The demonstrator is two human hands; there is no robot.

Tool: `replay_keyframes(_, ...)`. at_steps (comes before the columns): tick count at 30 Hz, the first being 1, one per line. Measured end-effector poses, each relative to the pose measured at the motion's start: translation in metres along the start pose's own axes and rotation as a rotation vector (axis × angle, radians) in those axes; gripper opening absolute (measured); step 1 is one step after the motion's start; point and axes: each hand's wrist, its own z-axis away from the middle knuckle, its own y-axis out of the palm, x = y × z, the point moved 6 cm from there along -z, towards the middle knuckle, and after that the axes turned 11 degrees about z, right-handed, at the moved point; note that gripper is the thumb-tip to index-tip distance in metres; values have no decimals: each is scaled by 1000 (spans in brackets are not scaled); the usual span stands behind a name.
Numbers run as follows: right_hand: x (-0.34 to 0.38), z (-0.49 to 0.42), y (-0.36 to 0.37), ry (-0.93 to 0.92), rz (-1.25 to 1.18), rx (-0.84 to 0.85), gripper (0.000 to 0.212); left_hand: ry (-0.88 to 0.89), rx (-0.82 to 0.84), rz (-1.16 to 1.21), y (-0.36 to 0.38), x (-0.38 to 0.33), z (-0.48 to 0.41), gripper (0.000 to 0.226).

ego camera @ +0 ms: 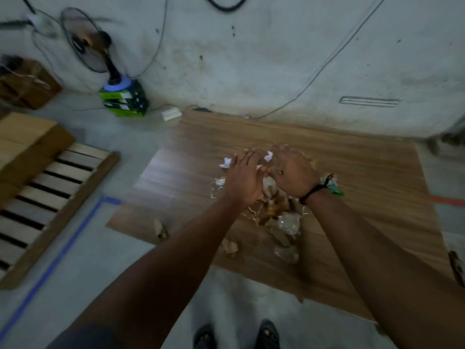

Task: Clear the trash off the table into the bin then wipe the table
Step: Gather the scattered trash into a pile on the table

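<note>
Head view: your left hand (242,180) and right hand (293,170) spread flat over the trash (281,222), fingers (246,159) straight, gripping nothing. Scraps look light, crumpled and loose; scoop from the pile's edges.

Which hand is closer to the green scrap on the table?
Right. The green scrap lies just outside the wrist of the right hand. The left hand is farther off, beyond the right hand, over the left part of the trash pile.
</note>
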Motion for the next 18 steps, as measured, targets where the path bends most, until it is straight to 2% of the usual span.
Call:
replay_keyframes(3,55,3,-3,-95,-48,-27,60,-53,-37,-63,-42,30,14,50)
replay_keyframes(9,157,24,51,-255,-29,63,62,-220,-58,-124,-96,117,74,38)
replay_keyframes(14,202,48,119,-271,126,220,75,-458,82,-90,-97,190,144,43)
replay_keyframes(18,213,63,169,-124,163,291,79,-503,251,-46,-72,224,184,51)
